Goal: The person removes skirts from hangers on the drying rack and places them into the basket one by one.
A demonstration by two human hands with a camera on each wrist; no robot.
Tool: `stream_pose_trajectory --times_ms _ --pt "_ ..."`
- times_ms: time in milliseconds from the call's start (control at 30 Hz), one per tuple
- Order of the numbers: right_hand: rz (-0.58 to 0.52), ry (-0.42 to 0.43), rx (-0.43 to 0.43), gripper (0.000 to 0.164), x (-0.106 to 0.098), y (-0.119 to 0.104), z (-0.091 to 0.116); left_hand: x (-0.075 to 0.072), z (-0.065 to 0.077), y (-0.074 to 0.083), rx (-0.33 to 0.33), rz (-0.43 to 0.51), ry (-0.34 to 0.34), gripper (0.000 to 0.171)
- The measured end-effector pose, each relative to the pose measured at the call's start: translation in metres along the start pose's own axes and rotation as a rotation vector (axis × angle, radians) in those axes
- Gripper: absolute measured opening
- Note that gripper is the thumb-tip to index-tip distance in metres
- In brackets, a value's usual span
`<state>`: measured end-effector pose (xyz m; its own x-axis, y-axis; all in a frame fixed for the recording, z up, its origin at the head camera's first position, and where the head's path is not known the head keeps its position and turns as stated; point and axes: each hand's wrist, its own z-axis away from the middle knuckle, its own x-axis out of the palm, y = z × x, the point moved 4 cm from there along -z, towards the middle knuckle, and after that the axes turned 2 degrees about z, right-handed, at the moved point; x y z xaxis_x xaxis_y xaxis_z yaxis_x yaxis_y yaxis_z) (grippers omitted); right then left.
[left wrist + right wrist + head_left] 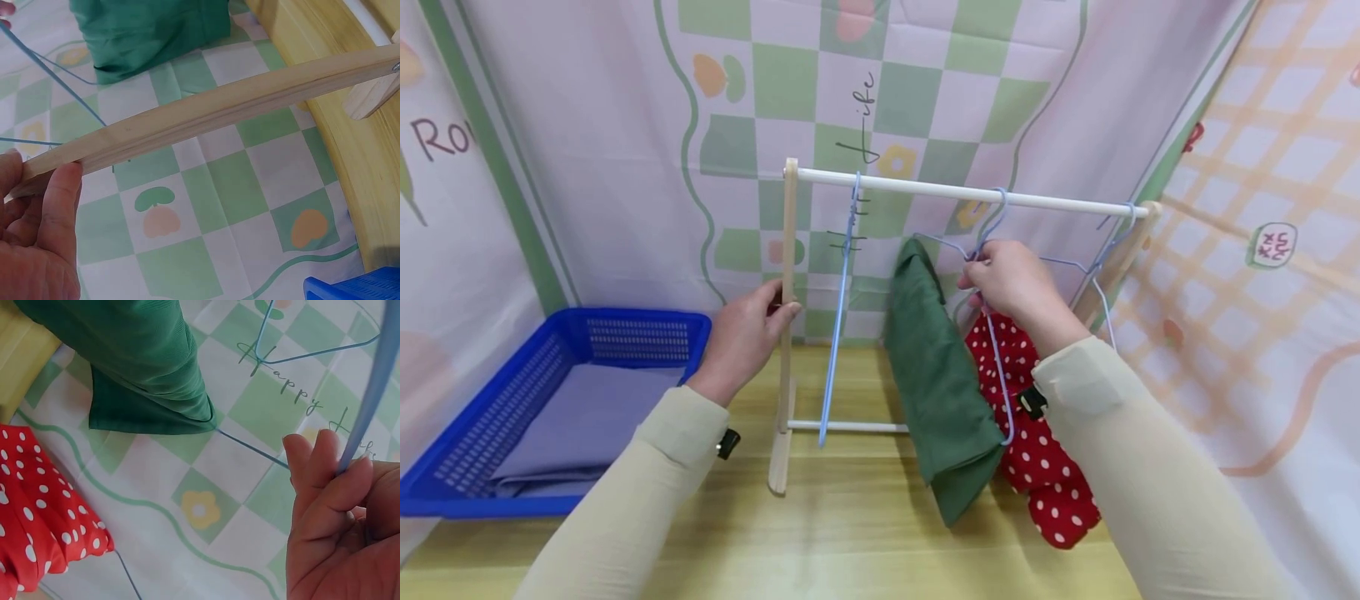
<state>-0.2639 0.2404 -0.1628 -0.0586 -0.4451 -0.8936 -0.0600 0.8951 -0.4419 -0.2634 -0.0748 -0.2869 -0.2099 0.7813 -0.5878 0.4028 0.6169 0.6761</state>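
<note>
My left hand holds the left wooden post of a small garment rack between thumb and fingers; in the left wrist view the fingertips lie against the post's edge. With my right hand I pinch a blue wire hanger just under its hook, which is over the white rail. A green cloth hangs folded on one side of that hanger. Behind it, a red cloth with white dots hangs from another blue hanger. A bare blue hanger hangs near the left post.
A blue plastic basket stands left of the rack on the wood-grain table, with folded grey-purple cloth inside. A lower white bar joins the rack's legs. Printed curtains enclose the back and sides.
</note>
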Motion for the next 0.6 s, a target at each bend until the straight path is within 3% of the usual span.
stream_pose_trajectory --times_ms 300,600 --pt "-0.062 0.0 -0.019 0.029 0.0052 -0.0035 -0.0024 0.0006 0.0019 0.0022 0.009 -0.003 0.019 0.033" --pt "-0.04 0.002 -0.035 0.029 0.0067 -0.0049 -0.0036 0.0015 0.0039 0.0064 0.024 -0.016 0.041 0.027"
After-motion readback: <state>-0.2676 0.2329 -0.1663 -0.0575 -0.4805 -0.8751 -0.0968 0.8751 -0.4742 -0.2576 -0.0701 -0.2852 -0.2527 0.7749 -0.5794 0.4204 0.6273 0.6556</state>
